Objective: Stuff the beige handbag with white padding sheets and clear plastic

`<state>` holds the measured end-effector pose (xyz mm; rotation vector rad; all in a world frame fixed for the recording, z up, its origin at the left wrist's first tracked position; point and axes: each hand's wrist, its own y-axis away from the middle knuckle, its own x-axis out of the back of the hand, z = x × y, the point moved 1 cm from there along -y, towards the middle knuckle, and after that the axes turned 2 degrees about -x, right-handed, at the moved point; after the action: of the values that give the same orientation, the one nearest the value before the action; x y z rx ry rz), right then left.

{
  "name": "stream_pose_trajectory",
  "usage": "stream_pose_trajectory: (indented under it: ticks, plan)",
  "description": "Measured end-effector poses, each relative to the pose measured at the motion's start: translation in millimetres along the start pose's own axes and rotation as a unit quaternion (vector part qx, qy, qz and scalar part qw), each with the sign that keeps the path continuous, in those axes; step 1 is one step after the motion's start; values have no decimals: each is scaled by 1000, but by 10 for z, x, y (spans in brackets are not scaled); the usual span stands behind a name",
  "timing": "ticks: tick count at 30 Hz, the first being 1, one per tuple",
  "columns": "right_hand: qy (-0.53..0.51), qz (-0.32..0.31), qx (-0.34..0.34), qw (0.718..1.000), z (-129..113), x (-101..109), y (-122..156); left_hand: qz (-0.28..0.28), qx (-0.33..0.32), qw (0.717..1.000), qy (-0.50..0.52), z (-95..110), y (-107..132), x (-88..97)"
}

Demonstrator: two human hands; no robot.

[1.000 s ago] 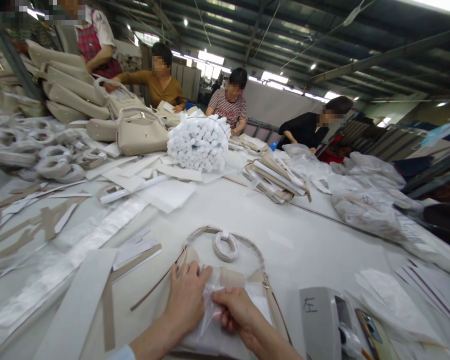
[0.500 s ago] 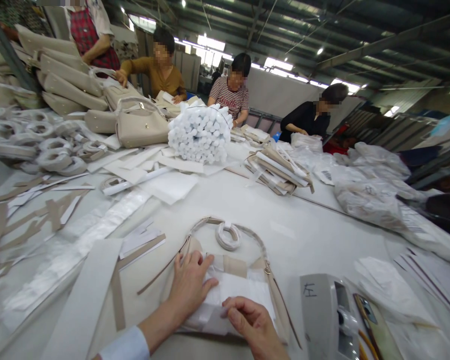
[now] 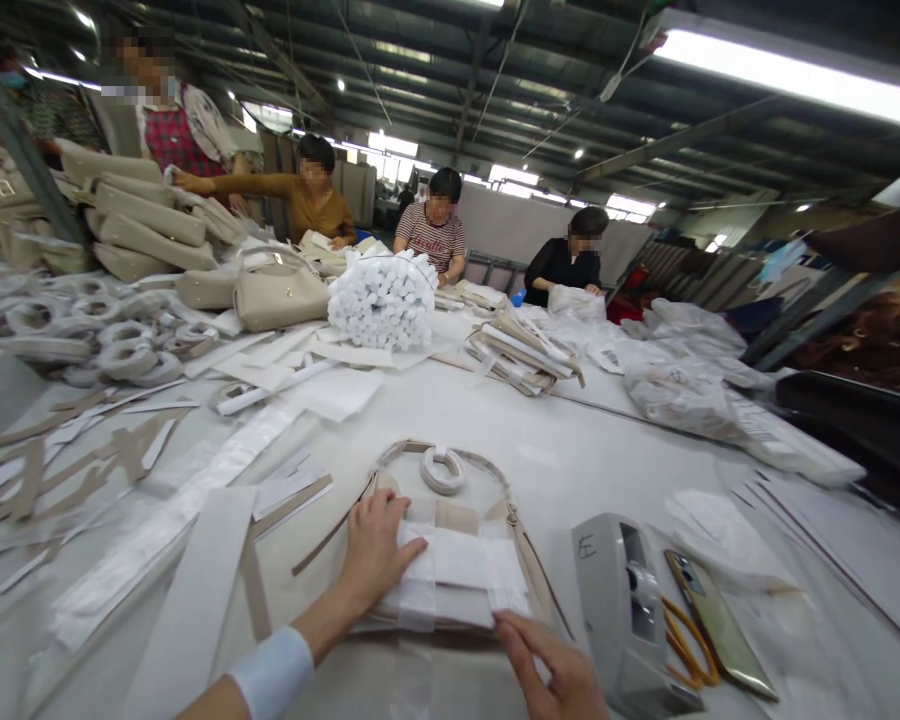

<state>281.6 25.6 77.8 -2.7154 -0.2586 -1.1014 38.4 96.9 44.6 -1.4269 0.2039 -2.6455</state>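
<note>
A beige handbag (image 3: 544,585) lies flat in front of me, its strap (image 3: 487,465) arched away from me and a white wrapped ring (image 3: 442,470) inside the arch. White paper (image 3: 461,558) covers the bag's front, with a translucent strip (image 3: 418,595) running down over it. My left hand (image 3: 379,550) rests on the bag's left side, fingers spread and thumb on the wrapping. At the lower right edge of the paper, my right hand (image 3: 551,660) is closed in a pinch; its fingertips touch the paper's corner.
A grey tape dispenser (image 3: 607,580), an orange loop (image 3: 690,645) and a phone (image 3: 720,620) lie at right. Beige and white strips (image 3: 131,450) cover the left. Farther back are a bundle of white rolls (image 3: 381,300), handbags (image 3: 281,295), plastic-wrapped goods (image 3: 682,375) and several co-workers.
My right hand has moved right, from the middle of the wrapping to its lower right edge. My left hand stays on the bag. The view has tilted upward and turned slightly right.
</note>
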Motion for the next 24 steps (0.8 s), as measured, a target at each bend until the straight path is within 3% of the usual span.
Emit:
stream_pose_trajectory:
  ticks: [3,6,9,14,19,24]
  plan:
    - [61,-27,76,995,-157,-82,-542,15,29,999,3,-29,41,-3]
    - [115,-63,119,984,-207,-380,-1054,12,24,999,22,-63,82,-24]
    - [160,-88,119,976,-181,-665,-1393,30,42,998,34,-107,106,-60]
    - [197,-156,72,965,-155,-810,-1621,29,118,989,79,-234,138,-90]
    - [200,-186,46,961,-170,-828,-1834,-19,192,962,194,-359,172,-19]
    - [214,-208,3,954,-171,-961,-2065,-100,213,934,269,-429,134,102]
